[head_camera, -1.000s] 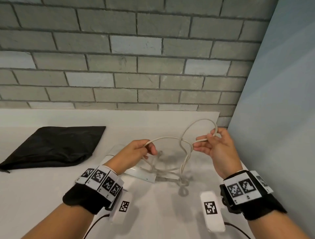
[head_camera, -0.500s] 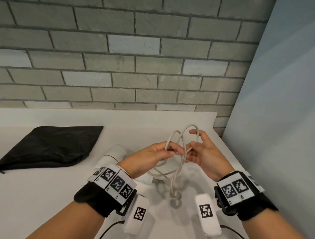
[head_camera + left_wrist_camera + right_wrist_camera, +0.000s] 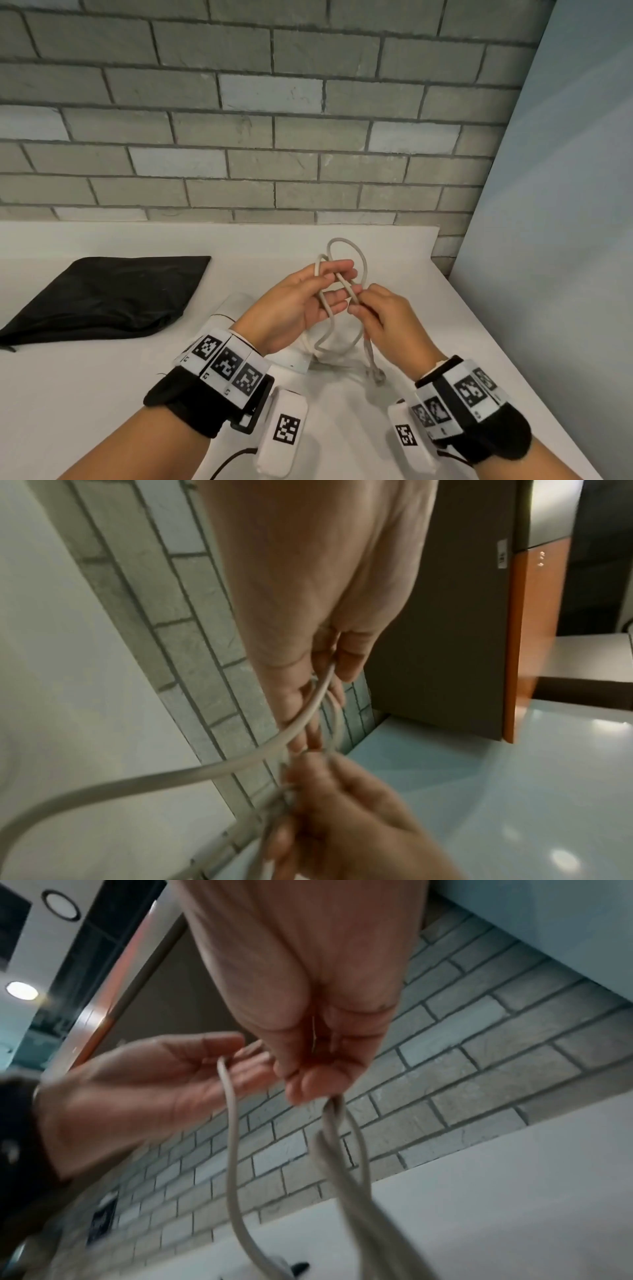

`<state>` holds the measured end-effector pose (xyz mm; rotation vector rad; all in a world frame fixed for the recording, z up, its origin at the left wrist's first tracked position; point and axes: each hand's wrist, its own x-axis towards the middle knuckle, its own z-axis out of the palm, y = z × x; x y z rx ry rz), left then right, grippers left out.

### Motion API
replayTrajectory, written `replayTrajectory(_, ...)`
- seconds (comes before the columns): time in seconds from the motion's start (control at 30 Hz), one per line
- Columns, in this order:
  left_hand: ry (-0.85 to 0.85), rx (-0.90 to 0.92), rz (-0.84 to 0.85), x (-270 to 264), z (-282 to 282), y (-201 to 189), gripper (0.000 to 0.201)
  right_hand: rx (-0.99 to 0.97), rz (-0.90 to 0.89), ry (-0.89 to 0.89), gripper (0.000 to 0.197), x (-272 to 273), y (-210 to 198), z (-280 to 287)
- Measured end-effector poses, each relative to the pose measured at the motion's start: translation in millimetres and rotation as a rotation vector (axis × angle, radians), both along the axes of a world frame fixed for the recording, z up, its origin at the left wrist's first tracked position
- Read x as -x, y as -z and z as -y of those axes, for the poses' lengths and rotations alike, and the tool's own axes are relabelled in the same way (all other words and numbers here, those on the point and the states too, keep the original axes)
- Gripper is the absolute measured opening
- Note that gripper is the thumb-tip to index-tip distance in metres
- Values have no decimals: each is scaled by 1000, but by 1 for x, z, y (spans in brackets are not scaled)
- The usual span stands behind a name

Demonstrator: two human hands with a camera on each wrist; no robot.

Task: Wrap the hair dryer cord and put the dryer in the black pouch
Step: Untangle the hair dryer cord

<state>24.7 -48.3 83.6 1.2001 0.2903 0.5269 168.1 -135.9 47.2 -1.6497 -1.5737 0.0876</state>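
No readable text or numbers anywhere; the wrist bands (image 3: 226, 363) carry only black-and-white square marker patterns.

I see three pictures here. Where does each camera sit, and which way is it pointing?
Head: worn on the head, looking forward and down at the white table, black pouch and brick wall; both forearms show.
Left wrist: looks along the left hand at the cord; the right hand shows low in the picture.
Right wrist: looks along the right hand; the left palm shows.
All three share the cord and both hands.
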Motion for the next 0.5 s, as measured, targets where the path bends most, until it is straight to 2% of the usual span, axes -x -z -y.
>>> replayTrajectory(0.07, -50, -38, -9, 5, -8, 1, 28, -25, -265, -60, 24, 0, -15, 4)
replayTrajectory(0.13, -123, -31, -20, 12, -17, 5, 27, -115, -586, -129, 21, -1, -32, 10)
replayTrajectory(0.27, -167, -94, -107, 18, -21, 22, 27, -381, -1156, -297, 30, -10, -60, 15)
replayTrajectory(0.33, -126, -164, -153, 15, -18, 29, 28, -515, -1396, -360, 41, -13, -67, 14)
replayTrajectory(0.4, -41, -173, -160, 10, -12, 33, 28, -607, -1618, -421, 42, -17, -69, 11)
replayTrajectory(0.5, 102, -193, -185, 1, 0, 35, 26, -657, -1825, -472, 18, -24, -65, 9)
